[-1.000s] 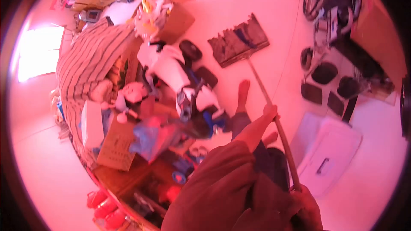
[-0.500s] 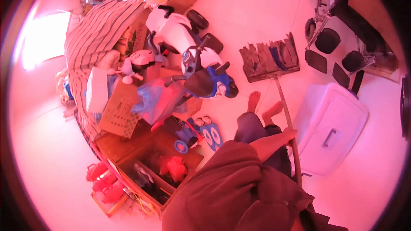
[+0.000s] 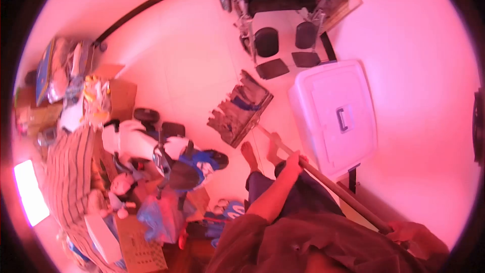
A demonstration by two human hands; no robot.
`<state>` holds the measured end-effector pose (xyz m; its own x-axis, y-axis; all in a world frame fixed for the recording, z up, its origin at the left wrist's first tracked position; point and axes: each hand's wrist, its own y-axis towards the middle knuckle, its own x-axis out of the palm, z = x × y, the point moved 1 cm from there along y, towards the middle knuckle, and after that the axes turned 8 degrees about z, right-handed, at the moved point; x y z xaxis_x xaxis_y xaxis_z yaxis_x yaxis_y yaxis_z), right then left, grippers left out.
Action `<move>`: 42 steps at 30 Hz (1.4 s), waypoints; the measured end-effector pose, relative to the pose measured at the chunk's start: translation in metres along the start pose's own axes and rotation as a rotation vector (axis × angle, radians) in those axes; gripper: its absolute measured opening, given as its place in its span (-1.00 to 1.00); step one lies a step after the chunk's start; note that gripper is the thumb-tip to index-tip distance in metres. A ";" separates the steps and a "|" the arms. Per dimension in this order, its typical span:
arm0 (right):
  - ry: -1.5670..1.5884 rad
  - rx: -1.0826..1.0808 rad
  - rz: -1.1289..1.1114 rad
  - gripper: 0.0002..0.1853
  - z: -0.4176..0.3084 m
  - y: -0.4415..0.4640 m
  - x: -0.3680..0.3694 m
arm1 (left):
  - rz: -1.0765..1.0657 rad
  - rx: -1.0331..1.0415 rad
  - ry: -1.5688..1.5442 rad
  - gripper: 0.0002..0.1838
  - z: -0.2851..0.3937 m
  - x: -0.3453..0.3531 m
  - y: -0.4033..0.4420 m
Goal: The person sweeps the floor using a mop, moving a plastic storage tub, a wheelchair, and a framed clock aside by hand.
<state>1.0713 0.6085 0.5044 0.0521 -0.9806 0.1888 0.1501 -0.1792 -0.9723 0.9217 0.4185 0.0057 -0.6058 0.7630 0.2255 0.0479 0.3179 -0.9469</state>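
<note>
A mop with a wide head of ragged fabric strips (image 3: 235, 114) lies on the floor in front of my bare feet. Its long wooden handle (image 3: 338, 189) slants down to the right across my body. My left hand (image 3: 294, 162) is wrapped around the lower part of the handle. Near the handle's upper end, at the lower right, my right hand (image 3: 410, 235) is closed on it. The lidded plastic storage box (image 3: 341, 116) stands just right of the mop handle.
At the left is a white and blue toy motorbike (image 3: 174, 164), among cardboard boxes (image 3: 141, 245), plastic bags and a striped cloth (image 3: 68, 177). A wheelchair (image 3: 275, 40) with black footplates stands ahead. Blue slippers (image 3: 235, 209) lie near my left side.
My view has turned to the right, so the room's contents appear shifted left. The mop head now points up-left, and my right hand has come into view on the handle.
</note>
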 end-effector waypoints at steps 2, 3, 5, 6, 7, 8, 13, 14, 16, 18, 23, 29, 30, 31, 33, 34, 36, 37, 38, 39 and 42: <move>0.092 0.059 -0.042 -0.86 0.028 -0.004 -0.011 | 0.072 -0.018 0.024 -0.85 -0.019 0.004 -0.012; 0.117 0.070 -0.023 -0.86 0.052 0.001 -0.023 | 0.072 -0.014 0.049 -0.85 -0.029 0.006 -0.021; 0.129 0.081 0.028 -0.80 0.079 0.007 -0.037 | 0.180 0.095 0.100 -0.85 -0.043 0.014 -0.047; 0.121 0.079 0.017 -0.80 0.090 0.012 -0.043 | 0.188 0.105 0.094 -0.85 -0.046 0.015 -0.051; 0.117 0.049 0.008 -0.78 0.101 0.018 -0.050 | 0.186 0.104 0.090 -0.85 -0.049 0.014 -0.053; 0.119 0.016 -0.003 -0.77 0.109 0.025 -0.052 | 0.183 0.104 0.092 -0.85 -0.047 0.016 -0.062; 0.050 -0.018 -0.048 -0.72 0.116 0.069 -0.055 | 0.243 0.298 0.103 -0.83 -0.015 0.008 -0.036; -0.011 -0.063 -0.032 -0.71 0.112 0.079 -0.051 | 0.199 0.400 0.178 -0.83 -0.001 0.020 -0.062; 0.045 -0.210 -0.119 -0.72 0.103 0.102 -0.042 | 0.181 0.391 0.131 -0.85 0.037 0.030 -0.035; 0.059 -0.241 -0.131 -0.71 0.076 0.121 -0.030 | 0.260 0.436 0.265 -0.88 0.081 0.040 -0.052; -0.058 -0.430 -0.143 -0.71 -0.048 0.169 0.032 | 0.114 0.699 0.501 -0.84 0.196 0.073 -0.059; 0.515 -0.618 -0.360 -0.76 -0.183 0.242 0.100 | 0.196 0.724 0.608 -0.82 0.270 0.095 -0.021; 0.763 -0.552 -0.491 -0.76 -0.190 0.237 0.107 | 0.220 0.713 0.617 -0.82 0.267 0.095 -0.020; 0.775 -0.523 -0.503 -0.76 -0.177 0.241 0.114 | 0.295 0.752 0.712 -0.82 0.255 0.089 -0.019; 0.851 -0.526 -0.482 -0.75 -0.149 0.246 0.118 | 0.380 0.795 0.797 -0.82 0.234 0.072 -0.022; 0.850 -0.509 -0.493 -0.75 -0.133 0.246 0.125 | 0.443 0.763 0.856 -0.81 0.221 0.059 -0.025; 0.946 -0.498 -0.501 -0.74 -0.101 0.246 0.134 | 0.508 0.726 0.925 -0.81 0.195 0.033 -0.020; 0.955 -0.495 -0.508 -0.74 -0.084 0.251 0.135 | 0.495 0.729 1.022 -0.83 0.188 0.013 0.000; 0.926 -0.488 -0.473 -0.74 -0.062 0.258 0.134 | 0.483 0.722 1.123 -0.85 0.178 -0.008 0.018; 0.904 -0.474 -0.437 -0.74 -0.037 0.264 0.137 | 0.477 0.785 1.269 -0.85 0.165 -0.027 0.029; 0.894 -0.535 -0.386 -0.71 0.052 0.312 0.142 | 0.245 0.883 1.229 -0.83 0.103 -0.079 0.044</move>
<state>1.1773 0.4174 0.2348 -0.6695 -0.5165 0.5339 -0.4540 -0.2845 -0.8444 0.8897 0.3146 -0.0775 0.3785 0.8655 -0.3280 -0.6957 0.0323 -0.7176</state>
